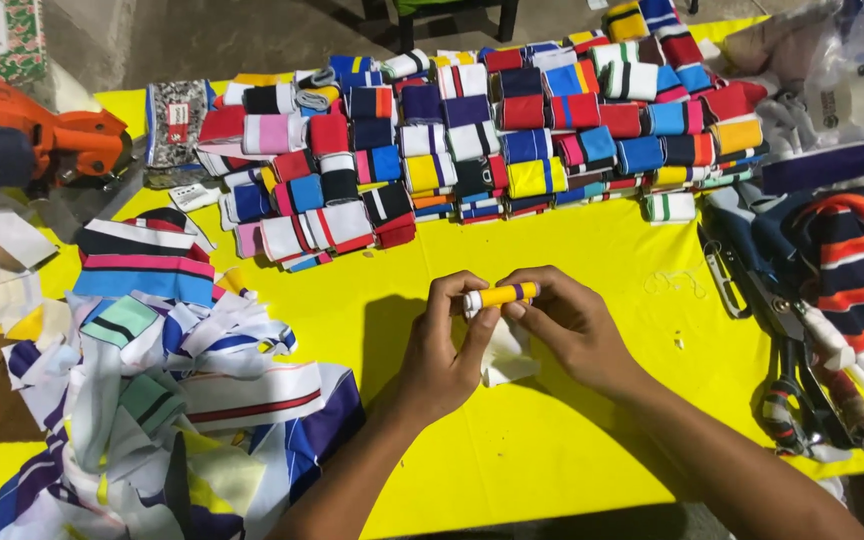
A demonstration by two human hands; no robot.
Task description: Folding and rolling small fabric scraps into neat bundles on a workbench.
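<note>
A bright yellow table (572, 440) fills the frame, set on a grey concrete floor that shows along the upper edge. Just below the middle of the picture, the fingertips of both hands pinch a small, tightly rolled strip of striped fabric (497, 296). The left hand (442, 350) closes thumb and forefinger on the white end of the roll; the right hand (572, 325) closes on the purple end, with the other fingers curled under. The roll's long axis runs nearly level across the frame, tilted slightly so the purple end sits a little higher and to the right, the white end lower and to the left, yellow between them.

To keep such a roll neat, it seems wise to hold both ends squarely and turn evenly, so the edges stay flush and the layers do not telescope.

A loose white fabric scrap (507, 355) lies on the table under the hands. Rows of finished striped rolls (472, 140) crowd the upper middle, loose striped strips (152, 400) heap at the lower left, and scissors (792, 390) rest at the right edge.
</note>
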